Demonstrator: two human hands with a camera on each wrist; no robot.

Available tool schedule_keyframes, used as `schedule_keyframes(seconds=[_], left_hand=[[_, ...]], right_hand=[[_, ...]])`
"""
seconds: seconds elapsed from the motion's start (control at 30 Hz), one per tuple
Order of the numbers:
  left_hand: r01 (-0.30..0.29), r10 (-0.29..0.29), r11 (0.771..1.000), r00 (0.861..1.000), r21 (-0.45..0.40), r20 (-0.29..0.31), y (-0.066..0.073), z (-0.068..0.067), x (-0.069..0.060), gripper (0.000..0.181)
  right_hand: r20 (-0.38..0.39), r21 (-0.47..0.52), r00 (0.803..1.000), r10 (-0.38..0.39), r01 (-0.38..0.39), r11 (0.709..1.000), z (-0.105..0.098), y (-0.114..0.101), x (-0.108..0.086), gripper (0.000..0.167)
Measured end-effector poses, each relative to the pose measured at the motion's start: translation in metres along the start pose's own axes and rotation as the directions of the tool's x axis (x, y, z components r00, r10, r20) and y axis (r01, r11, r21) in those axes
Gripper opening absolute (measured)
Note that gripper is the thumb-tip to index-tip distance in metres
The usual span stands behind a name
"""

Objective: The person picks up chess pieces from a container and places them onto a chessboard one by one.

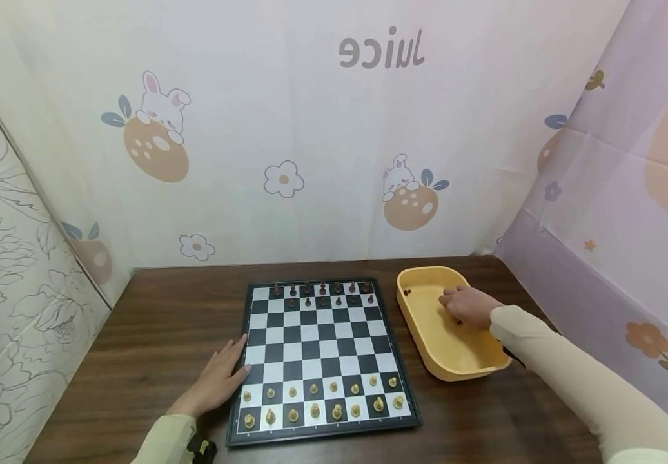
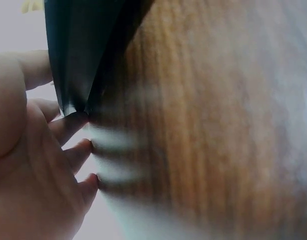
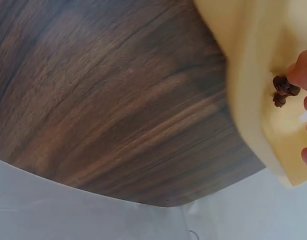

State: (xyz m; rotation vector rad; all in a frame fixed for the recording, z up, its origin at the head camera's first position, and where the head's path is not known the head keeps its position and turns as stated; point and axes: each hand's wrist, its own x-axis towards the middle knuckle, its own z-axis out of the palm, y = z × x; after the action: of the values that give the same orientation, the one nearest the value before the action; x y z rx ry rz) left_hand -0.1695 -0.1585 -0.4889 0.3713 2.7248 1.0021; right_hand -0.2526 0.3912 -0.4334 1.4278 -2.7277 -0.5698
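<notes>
A black-and-white chessboard (image 1: 311, 351) lies on the table, with yellow chess pieces (image 1: 314, 409) in two near rows and dark brown pieces (image 1: 322, 289) in two far rows. My left hand (image 1: 215, 379) rests at the board's left edge, its fingertips touching the dark rim (image 2: 76, 60). My right hand (image 1: 467, 306) is down inside a yellow tray (image 1: 427, 348) right of the board. In the right wrist view, one fingertip meets a small cluster of brown chess pieces (image 3: 283, 91); the other fingers stand apart from it. Part of that hand lies outside the frame.
Another small dark piece (image 1: 407, 292) lies in the tray's far left part. The brown wooden table (image 1: 166, 322) reaches to a printed curtain (image 1: 287, 129) at the back and sides.
</notes>
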Motion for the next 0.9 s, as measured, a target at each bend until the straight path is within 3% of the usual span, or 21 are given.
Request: schedule_keyframes(seconds=[0.3,0.67,0.9], left_hand=[[0.003,-0.003,1.0,1.0,0.004,-0.002,-0.001,0.001,0.0,0.064],[0.012,-0.012,1.0,1.0,-0.007,0.003,0.002,-0.001,-0.002,0.065],[0.021,-0.021,1.0,1.0,-0.002,-0.001,0.003,-0.001,-0.002,0.065]], right_hand=[[-0.138,0.095,0.99,0.029,-0.016,0.995,-0.019,0.004,0.009,0.027],[-0.208,0.102,0.975,0.076,-0.056,0.993,-0.047,0.013,0.036,0.019],[-0.189,0.127,0.975,0.118,-0.095,0.987,-0.074,0.019,0.06,0.009]])
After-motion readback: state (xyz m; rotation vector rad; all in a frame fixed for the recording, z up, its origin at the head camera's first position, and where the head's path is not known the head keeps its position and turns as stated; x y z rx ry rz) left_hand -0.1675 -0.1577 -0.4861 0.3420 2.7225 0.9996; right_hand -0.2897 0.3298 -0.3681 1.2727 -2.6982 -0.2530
